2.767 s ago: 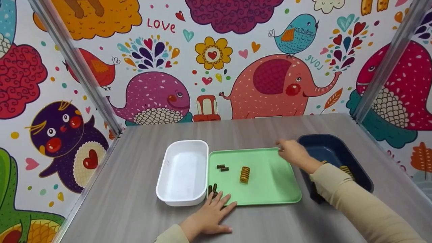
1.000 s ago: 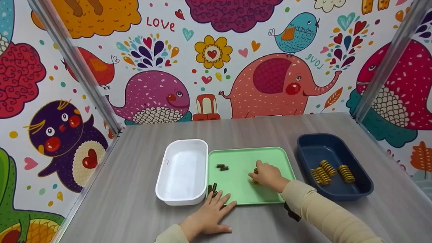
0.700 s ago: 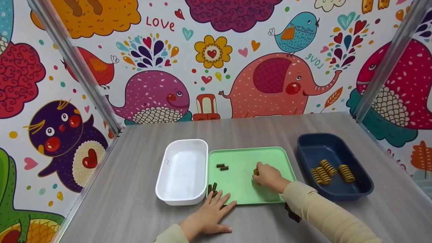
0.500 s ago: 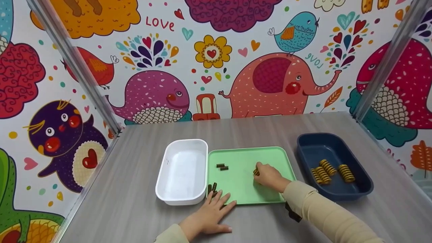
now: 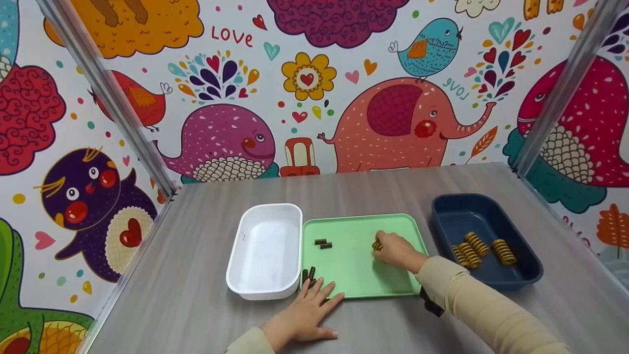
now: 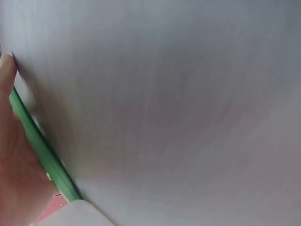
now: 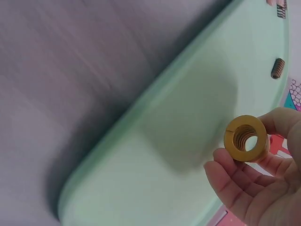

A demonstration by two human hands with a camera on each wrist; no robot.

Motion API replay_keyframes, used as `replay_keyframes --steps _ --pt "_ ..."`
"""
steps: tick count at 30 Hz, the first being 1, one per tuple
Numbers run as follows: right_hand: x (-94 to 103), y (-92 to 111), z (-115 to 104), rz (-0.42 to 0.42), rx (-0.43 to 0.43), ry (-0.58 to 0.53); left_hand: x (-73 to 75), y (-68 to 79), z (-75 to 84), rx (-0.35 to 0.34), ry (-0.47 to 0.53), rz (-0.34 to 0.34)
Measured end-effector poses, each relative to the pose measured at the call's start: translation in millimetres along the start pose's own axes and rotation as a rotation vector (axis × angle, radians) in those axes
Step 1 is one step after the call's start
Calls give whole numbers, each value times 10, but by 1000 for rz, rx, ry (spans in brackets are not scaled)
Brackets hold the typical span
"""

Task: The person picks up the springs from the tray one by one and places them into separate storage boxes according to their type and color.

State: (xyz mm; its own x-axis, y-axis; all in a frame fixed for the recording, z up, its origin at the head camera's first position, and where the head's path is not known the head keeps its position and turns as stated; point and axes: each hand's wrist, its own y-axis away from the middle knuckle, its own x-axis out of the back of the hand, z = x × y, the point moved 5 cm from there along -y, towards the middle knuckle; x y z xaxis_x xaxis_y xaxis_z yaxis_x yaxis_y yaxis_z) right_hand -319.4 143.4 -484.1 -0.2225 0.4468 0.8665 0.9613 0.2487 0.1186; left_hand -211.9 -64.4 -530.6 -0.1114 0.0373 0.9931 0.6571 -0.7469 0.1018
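My right hand [image 5: 400, 253] pinches a yellow coil spring [image 5: 377, 245] over the right half of the green tray [image 5: 354, 226]. In the right wrist view, thumb and fingers hold this spring with its round end [image 7: 229, 140] facing the camera, above the tray surface. My left hand [image 5: 309, 312] lies with spread fingers at the tray's front left corner, fingertips on the edge. Beside those fingertips are several small dark springs [image 5: 312, 272], partly hidden. Two more small dark springs [image 5: 326, 245] lie farther back on the tray. The left wrist view shows mostly tabletop.
A white bin [image 5: 265, 246] stands against the tray's left side. To the right, a dark blue bin [image 5: 459, 221] contains several yellow coil springs [image 5: 503, 251]. Behind the table [image 5: 196, 255] rises a patterned wall, with metal posts [image 5: 560, 98] at its corners.
My right hand has come from beside the blue bin to the tray and taken hold of the yellow spring, which has since shifted slightly right and back. My left hand stays put.
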Motion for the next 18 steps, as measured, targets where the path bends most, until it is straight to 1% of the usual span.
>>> replay_keyframes --steps 5,6,9,12,13,16,18 --pt "177 -5 -1 3 37 20 -8 -2 -3 -3 -9 8" --pt "222 5 -11 8 65 21 -9 -3 -3 -2 -11 8" --pt "335 6 6 3 95 18 -10 -4 -6 4 -10 2" --pt "446 -10 41 4 78 5 -6 -3 -7 11 2 -6" --pt "478 -25 71 0 49 4 -3 -2 -6 13 4 -8" --pt "604 -40 129 5 0 18 5 0 -1 12 0 -6" --pt "689 -47 179 4 -19 30 8 0 3 9 -6 -3"
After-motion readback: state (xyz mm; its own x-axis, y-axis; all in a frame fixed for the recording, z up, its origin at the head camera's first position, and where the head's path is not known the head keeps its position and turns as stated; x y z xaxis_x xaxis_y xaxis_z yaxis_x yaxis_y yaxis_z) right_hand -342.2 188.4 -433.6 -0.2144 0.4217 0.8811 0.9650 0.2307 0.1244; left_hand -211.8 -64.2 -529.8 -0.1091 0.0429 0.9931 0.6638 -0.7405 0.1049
